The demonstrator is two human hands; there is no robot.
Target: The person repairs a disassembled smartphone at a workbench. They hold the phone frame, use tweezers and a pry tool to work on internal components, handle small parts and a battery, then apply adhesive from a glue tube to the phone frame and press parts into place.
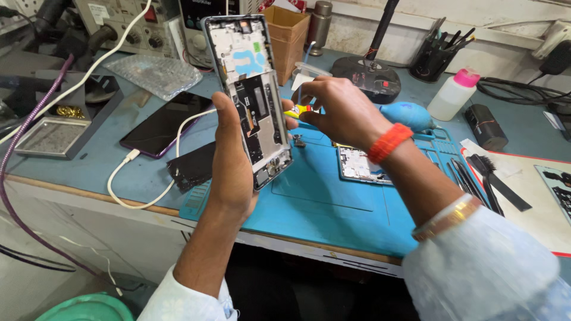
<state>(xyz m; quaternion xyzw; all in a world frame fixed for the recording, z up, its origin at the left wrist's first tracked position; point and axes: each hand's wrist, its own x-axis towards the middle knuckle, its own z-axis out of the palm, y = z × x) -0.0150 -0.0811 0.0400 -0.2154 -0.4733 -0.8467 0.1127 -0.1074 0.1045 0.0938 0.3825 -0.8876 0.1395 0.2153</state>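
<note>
Left hand (pixel 235 160) grips an opened phone frame (pixel 253 95) upright. Right hand (pixel 339 110) pinches a small yellow tool (pixel 297 111) above the blue work mat (pixel 333 202). Cluttered repair bench (pixel 71 172).

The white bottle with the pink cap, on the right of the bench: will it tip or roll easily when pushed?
The white bottle stands upright and is taller than wide, so it probably tips. Its round body would likely roll afterwards. It looks like light plastic.

Both arms wear pale, light-blue sleeves pushed back from the wrists. The right hand (pixel 342 113) has a thick orange thread band at the wrist and a gold-and-white bangle higher up.
</note>
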